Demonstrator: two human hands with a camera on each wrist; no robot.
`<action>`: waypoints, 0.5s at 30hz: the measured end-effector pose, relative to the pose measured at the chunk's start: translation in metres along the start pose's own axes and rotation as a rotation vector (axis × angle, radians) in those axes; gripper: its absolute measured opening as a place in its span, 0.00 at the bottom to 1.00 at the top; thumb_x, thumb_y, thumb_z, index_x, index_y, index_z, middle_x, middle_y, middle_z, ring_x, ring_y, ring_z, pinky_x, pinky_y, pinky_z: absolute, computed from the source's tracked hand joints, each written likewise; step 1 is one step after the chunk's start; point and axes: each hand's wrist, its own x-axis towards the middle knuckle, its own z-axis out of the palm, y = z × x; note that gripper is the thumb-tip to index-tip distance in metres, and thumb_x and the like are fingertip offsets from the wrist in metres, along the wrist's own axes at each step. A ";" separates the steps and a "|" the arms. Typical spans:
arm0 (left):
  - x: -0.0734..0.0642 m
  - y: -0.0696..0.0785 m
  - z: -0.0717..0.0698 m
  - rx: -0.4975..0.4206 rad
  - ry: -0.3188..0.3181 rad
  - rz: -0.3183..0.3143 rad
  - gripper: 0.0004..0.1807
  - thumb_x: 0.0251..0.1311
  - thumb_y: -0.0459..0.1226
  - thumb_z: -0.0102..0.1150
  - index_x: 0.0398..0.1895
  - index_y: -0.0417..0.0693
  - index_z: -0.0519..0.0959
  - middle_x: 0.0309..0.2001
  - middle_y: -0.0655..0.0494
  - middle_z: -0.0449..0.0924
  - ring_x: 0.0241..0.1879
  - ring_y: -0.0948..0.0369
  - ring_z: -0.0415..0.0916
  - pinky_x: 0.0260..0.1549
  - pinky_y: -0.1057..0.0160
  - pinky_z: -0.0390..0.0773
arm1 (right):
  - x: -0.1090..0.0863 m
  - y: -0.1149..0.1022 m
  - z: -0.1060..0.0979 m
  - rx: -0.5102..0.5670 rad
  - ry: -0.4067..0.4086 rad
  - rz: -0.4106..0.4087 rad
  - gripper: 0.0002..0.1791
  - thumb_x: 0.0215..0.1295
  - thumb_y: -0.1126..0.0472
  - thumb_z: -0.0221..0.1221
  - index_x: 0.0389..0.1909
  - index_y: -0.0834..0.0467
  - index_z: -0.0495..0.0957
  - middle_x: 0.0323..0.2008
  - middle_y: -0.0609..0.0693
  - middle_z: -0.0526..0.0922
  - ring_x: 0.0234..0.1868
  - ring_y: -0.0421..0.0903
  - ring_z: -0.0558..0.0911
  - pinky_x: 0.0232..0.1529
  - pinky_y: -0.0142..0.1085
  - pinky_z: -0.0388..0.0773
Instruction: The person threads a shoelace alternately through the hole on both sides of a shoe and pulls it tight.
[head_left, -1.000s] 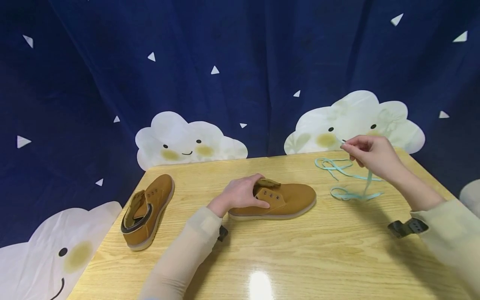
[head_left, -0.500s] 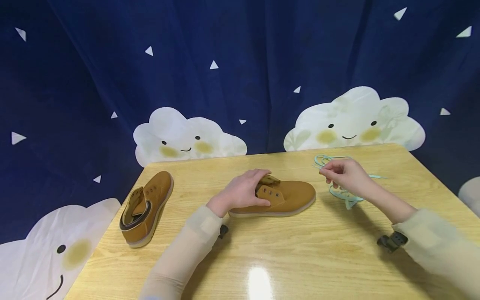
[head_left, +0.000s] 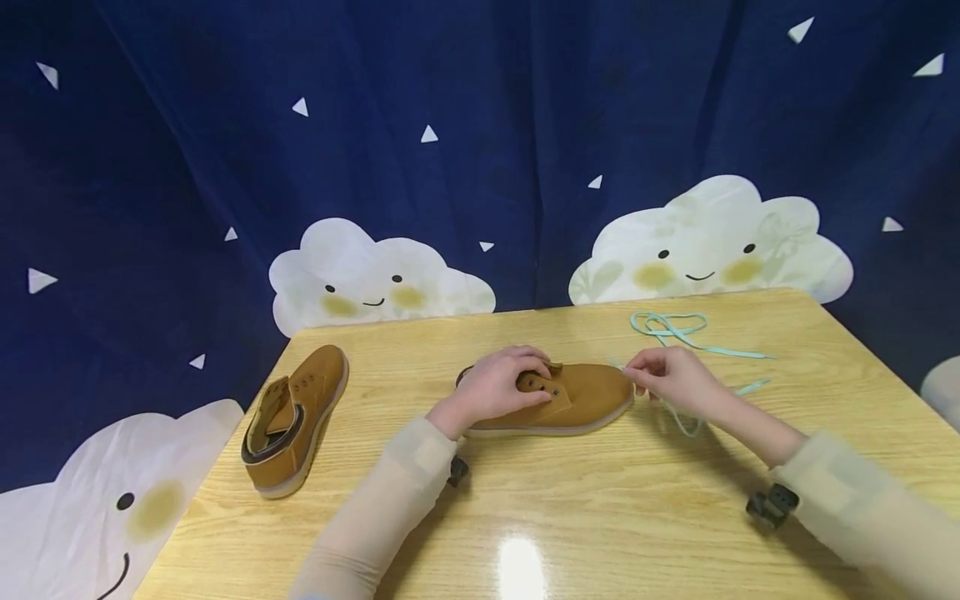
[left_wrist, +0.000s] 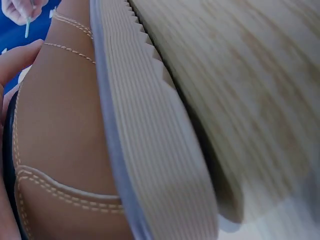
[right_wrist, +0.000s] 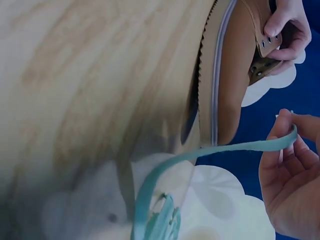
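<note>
A tan lace-up shoe (head_left: 596, 396) lies on the table, toe to the right, its eyelets bare. My left hand (head_left: 497, 385) grips it at the opening, thumb by the near eyelet flap and fingers over the far side. Just off the toe, my right hand (head_left: 678, 380) pinches a mint-green shoelace (right_wrist: 220, 149) near its end, between thumb and fingertips. The rest of that lace hangs down in the right wrist view. In the left wrist view, the shoe's side and ribbed sole (left_wrist: 145, 125) fill much of the picture.
Another tan shoe (head_left: 324, 375) stands at the table's left side, also without a lace. A second mint-green shoelace (head_left: 723, 351) lies loosely looped at the back right of the wooden table (head_left: 600, 508). A dark blue curtain (head_left: 532, 150) with clouds hangs behind.
My right hand has moved left and down with the shoelace, from above the right of the table to beside the toe. The left hand has shifted slightly along the shoe toward the eyelets.
</note>
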 end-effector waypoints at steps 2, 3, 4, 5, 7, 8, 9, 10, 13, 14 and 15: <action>-0.001 0.000 0.001 0.013 0.017 0.013 0.15 0.59 0.52 0.66 0.44 0.57 0.84 0.58 0.62 0.74 0.59 0.62 0.70 0.55 0.63 0.70 | -0.001 0.001 0.003 0.015 -0.002 0.005 0.09 0.69 0.62 0.59 0.33 0.63 0.82 0.22 0.55 0.80 0.21 0.52 0.78 0.21 0.34 0.74; -0.001 -0.001 0.002 0.023 0.030 0.023 0.15 0.59 0.52 0.66 0.43 0.57 0.84 0.58 0.62 0.73 0.59 0.62 0.69 0.55 0.63 0.70 | -0.001 0.001 0.004 0.018 -0.003 0.005 0.09 0.69 0.62 0.59 0.33 0.63 0.82 0.22 0.55 0.80 0.21 0.52 0.78 0.21 0.34 0.75; -0.002 -0.001 0.003 0.032 0.045 0.036 0.15 0.58 0.52 0.66 0.43 0.57 0.85 0.59 0.61 0.72 0.59 0.62 0.69 0.55 0.63 0.70 | -0.002 0.001 0.005 0.023 -0.006 0.003 0.09 0.69 0.62 0.59 0.32 0.64 0.82 0.22 0.55 0.79 0.21 0.52 0.78 0.22 0.34 0.75; -0.002 -0.001 0.004 0.042 0.062 0.050 0.14 0.58 0.52 0.66 0.43 0.56 0.85 0.59 0.61 0.72 0.59 0.62 0.68 0.54 0.64 0.70 | -0.003 0.001 0.006 0.025 -0.008 0.000 0.09 0.69 0.62 0.59 0.32 0.64 0.82 0.22 0.55 0.79 0.21 0.51 0.78 0.22 0.34 0.75; -0.003 -0.002 0.006 0.053 0.095 0.081 0.14 0.57 0.51 0.68 0.41 0.56 0.85 0.58 0.60 0.72 0.59 0.62 0.67 0.54 0.65 0.70 | -0.004 0.001 0.008 0.029 -0.011 -0.008 0.09 0.69 0.62 0.59 0.32 0.64 0.82 0.22 0.55 0.80 0.21 0.51 0.78 0.22 0.34 0.75; -0.003 -0.002 0.006 0.055 0.110 0.095 0.13 0.57 0.50 0.68 0.41 0.55 0.85 0.57 0.60 0.72 0.59 0.62 0.67 0.55 0.65 0.69 | -0.004 0.001 0.008 0.030 -0.012 -0.011 0.09 0.68 0.62 0.59 0.32 0.64 0.82 0.21 0.55 0.80 0.21 0.51 0.78 0.22 0.34 0.76; -0.003 -0.002 0.007 0.054 0.120 0.107 0.13 0.56 0.49 0.69 0.41 0.55 0.85 0.56 0.60 0.73 0.58 0.62 0.68 0.55 0.66 0.69 | -0.004 0.001 0.009 0.032 -0.013 -0.013 0.09 0.68 0.62 0.59 0.32 0.64 0.82 0.21 0.55 0.79 0.21 0.51 0.78 0.22 0.34 0.76; -0.003 -0.001 0.007 0.051 0.125 0.114 0.13 0.56 0.49 0.69 0.41 0.54 0.85 0.55 0.60 0.73 0.58 0.62 0.68 0.55 0.66 0.69 | -0.005 0.001 0.009 0.033 -0.016 -0.014 0.09 0.68 0.62 0.59 0.32 0.64 0.82 0.22 0.55 0.80 0.21 0.51 0.78 0.22 0.35 0.76; -0.003 0.001 0.007 0.029 0.114 0.106 0.13 0.57 0.47 0.69 0.41 0.53 0.85 0.52 0.61 0.76 0.57 0.62 0.69 0.56 0.67 0.68 | -0.005 0.002 0.010 0.031 -0.026 -0.011 0.09 0.69 0.62 0.59 0.33 0.64 0.82 0.22 0.56 0.80 0.22 0.52 0.78 0.23 0.35 0.76; -0.003 0.002 0.006 0.021 0.105 0.093 0.13 0.57 0.47 0.69 0.42 0.54 0.84 0.51 0.61 0.77 0.57 0.62 0.69 0.56 0.67 0.68 | -0.005 0.003 0.010 0.030 -0.030 -0.007 0.09 0.69 0.62 0.59 0.34 0.64 0.82 0.22 0.56 0.80 0.22 0.53 0.78 0.23 0.35 0.76; -0.003 0.003 0.006 0.011 0.092 0.073 0.13 0.57 0.47 0.68 0.42 0.54 0.84 0.51 0.61 0.78 0.57 0.62 0.70 0.56 0.67 0.68 | -0.006 0.003 0.010 0.033 -0.035 -0.002 0.09 0.69 0.62 0.59 0.34 0.64 0.82 0.23 0.56 0.80 0.22 0.53 0.78 0.23 0.35 0.76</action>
